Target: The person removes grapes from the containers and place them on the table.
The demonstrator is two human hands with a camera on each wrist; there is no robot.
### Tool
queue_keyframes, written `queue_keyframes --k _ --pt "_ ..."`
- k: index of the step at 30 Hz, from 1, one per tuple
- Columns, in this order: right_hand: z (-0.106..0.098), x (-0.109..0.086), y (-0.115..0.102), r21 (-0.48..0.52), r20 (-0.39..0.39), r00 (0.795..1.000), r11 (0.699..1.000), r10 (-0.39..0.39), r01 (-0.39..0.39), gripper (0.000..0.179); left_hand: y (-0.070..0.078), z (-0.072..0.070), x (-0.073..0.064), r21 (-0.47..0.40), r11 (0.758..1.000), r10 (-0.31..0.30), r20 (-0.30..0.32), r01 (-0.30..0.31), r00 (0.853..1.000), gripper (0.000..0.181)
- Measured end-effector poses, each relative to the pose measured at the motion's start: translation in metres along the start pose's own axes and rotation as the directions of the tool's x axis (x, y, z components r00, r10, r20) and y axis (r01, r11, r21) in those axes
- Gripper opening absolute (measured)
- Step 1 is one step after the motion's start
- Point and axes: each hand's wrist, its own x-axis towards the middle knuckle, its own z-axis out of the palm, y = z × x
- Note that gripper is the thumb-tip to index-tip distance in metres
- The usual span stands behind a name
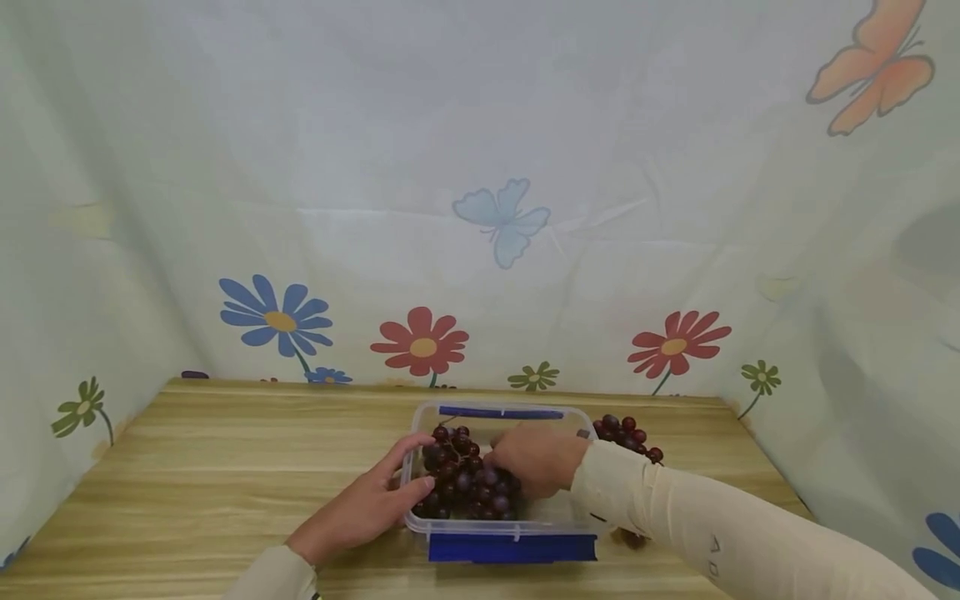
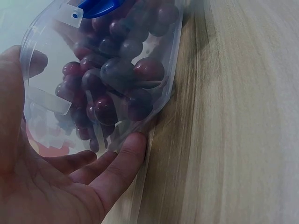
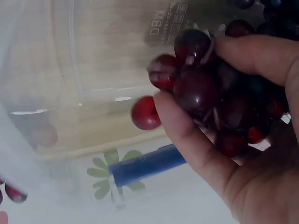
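Observation:
A clear plastic container (image 1: 547, 527) with blue clips stands on the table, dark red grapes (image 1: 472, 492) heaped in its left half. My left hand (image 1: 367, 504) grips the container's left side, its thumb over the rim. In the left wrist view the fingers (image 2: 126, 163) lie against the outer wall, low near the table. My right hand (image 1: 536, 458) reaches inside the container. The right wrist view shows it holding a bunch of grapes (image 3: 194, 88) between thumb and fingers, over the bare part of the container floor (image 3: 117, 56). Part of that bunch is hidden by the hand.
More grapes (image 1: 622, 432) lie on the wooden table (image 1: 262, 475) just right of the container, partly behind the right sleeve (image 1: 675, 508). One blue clip (image 1: 513, 547) hangs folded down at the front. A flower-printed cloth (image 1: 360, 275) walls off the back and sides.

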Motion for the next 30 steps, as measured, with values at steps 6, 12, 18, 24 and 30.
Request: queue_keyframes --k 6,12,18,24,30 --pt "-0.005 -0.011 0.005 -0.157 -0.103 0.993 0.987 -0.055 0.039 0.039 0.001 0.001 0.000 -0.004 1.000 0.000 0.014 0.000 1.000 0.053" --pt "-0.007 -0.021 0.010 -0.296 -0.181 0.976 0.953 -0.119 0.061 0.036 -0.001 0.001 0.001 -0.005 1.000 -0.002 0.010 0.002 1.000 0.052" --pt "-0.010 -0.033 0.017 -0.337 -0.273 0.946 0.939 -0.173 0.074 0.036 -0.003 0.001 0.002 -0.002 1.000 -0.006 0.019 0.006 1.000 0.053" --pt "-0.008 -0.042 0.021 -0.374 -0.347 0.918 0.926 -0.194 0.055 0.034 -0.003 0.001 0.003 -0.006 1.000 -0.014 0.027 0.014 1.000 0.053" --pt "-0.003 -0.044 0.019 -0.433 -0.336 0.920 0.900 -0.202 0.040 0.041 -0.002 0.001 0.002 -0.001 1.000 -0.015 0.019 0.015 1.000 0.053"
